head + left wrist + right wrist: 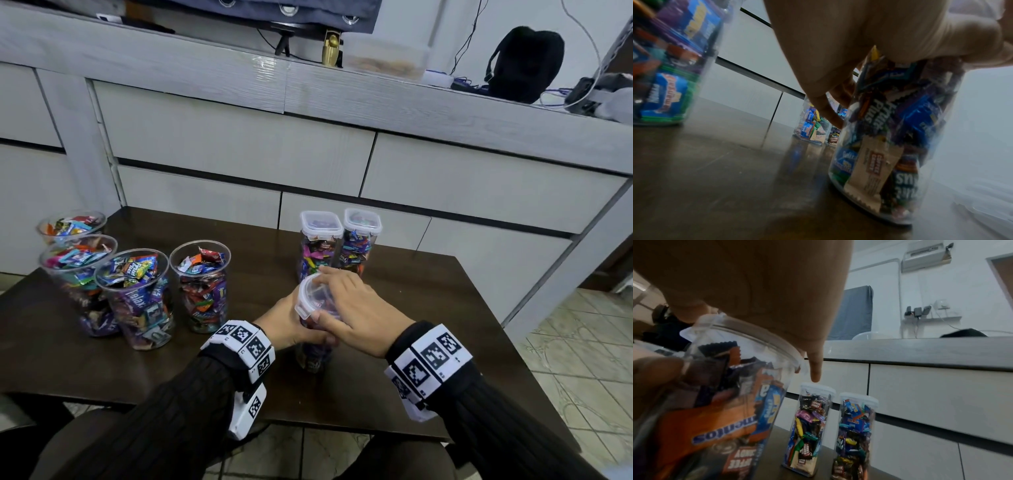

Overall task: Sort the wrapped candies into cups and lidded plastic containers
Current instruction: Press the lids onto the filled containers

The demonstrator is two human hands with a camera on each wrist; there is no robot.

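A tall clear container (313,358) full of wrapped candies stands on the dark table (428,325) near its middle. My left hand (291,325) wraps round its body from the left. My right hand (346,301) lies over its white-rimmed lid (306,298), thumb on the near side, fingers curled past the far rim. A clip flap (303,312) of the lid sticks out. In the left wrist view my left hand (838,56) holds the container (890,138) high up. The right wrist view has my right hand (756,296) over the lid (748,335) and container (715,418).
Two lidded containers (320,246) (359,243) filled with candies stand just behind my hands, also in the right wrist view (807,426) (855,434). Several clear cups of candies, the nearest ones (137,298) (202,284), crowd the table's left. Cabinet drawers (239,144) rise behind the table.
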